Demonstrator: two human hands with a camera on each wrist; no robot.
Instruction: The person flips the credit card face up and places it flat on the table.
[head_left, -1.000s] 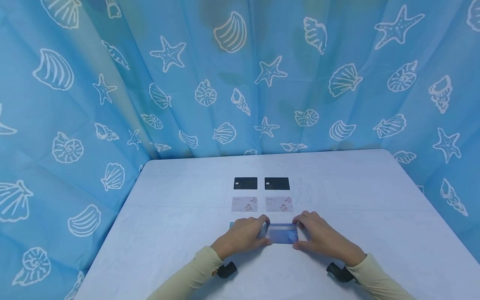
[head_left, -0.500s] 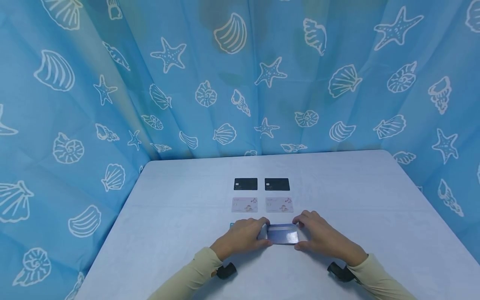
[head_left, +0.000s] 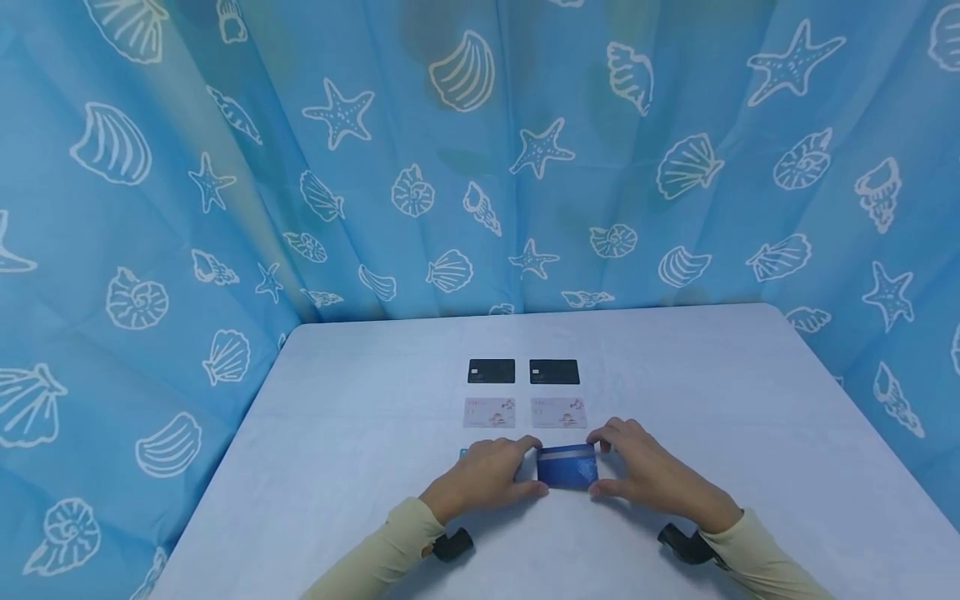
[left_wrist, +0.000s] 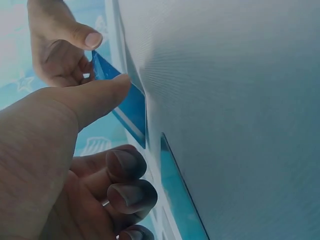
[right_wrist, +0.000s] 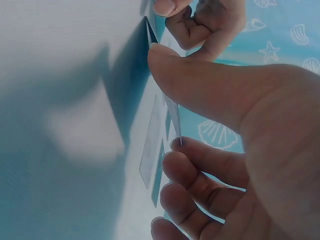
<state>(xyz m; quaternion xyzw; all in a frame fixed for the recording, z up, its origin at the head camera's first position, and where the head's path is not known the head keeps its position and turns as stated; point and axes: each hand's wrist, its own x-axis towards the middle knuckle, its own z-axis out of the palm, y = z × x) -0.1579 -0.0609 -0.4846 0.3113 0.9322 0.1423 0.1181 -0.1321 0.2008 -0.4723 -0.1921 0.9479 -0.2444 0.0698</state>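
A blue card (head_left: 567,467) with a pale stripe along its far edge is between my two hands, close over the white table. My left hand (head_left: 491,472) pinches its left end, index finger at the far corner and thumb at the near one. At the right end, my right hand (head_left: 651,475) grips the card the same way. The left wrist view shows the card (left_wrist: 132,107) tilted, with the thumb across it. From the right wrist, the card (right_wrist: 173,117) appears nearly edge-on. Another blue card (left_wrist: 180,195) lies by my left hand, mostly hidden in the head view.
Beyond my hands lie two pale patterned cards, the left one (head_left: 489,413) and the right one (head_left: 558,413). Behind them sit two black cards, left (head_left: 491,372) and right (head_left: 554,372). A blue shell-print curtain (head_left: 450,167) hangs past the white table (head_left: 360,400).
The held card has tilted, its face passing from lighter blue through a bright sheen to deep blue. Both hands have shifted only slightly, keeping their grip. The other cards stay in place.
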